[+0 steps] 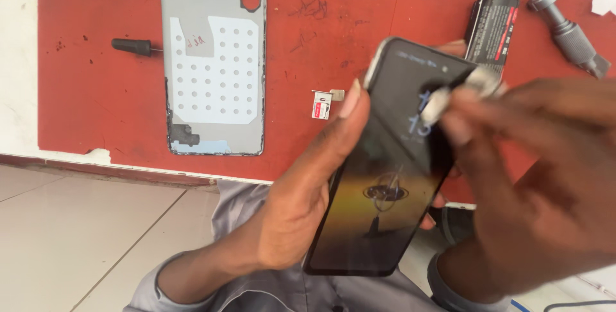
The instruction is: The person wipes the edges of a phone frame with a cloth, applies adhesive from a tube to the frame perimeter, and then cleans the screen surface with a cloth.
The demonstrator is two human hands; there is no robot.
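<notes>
Now | one black glass-fronted smartphone (385, 183) in left hand (301, 209) grip, above red counter (96, 94), long axis tilted, top up-right | right hand (532, 183) pinching small white cloth (439, 103) on screen | one grey back cover (215, 61)

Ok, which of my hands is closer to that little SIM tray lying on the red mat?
Left. Your left hand holds the smartphone, its thumb tip just right of the SIM tray. Your right hand is farther right, pressing a small pale wad on the screen.

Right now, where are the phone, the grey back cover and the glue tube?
phone (378, 216), head view, on its lit screen.
grey back cover (212, 4), head view, on its bare upper part.
glue tube (493, 26), head view, on its black body.
</notes>
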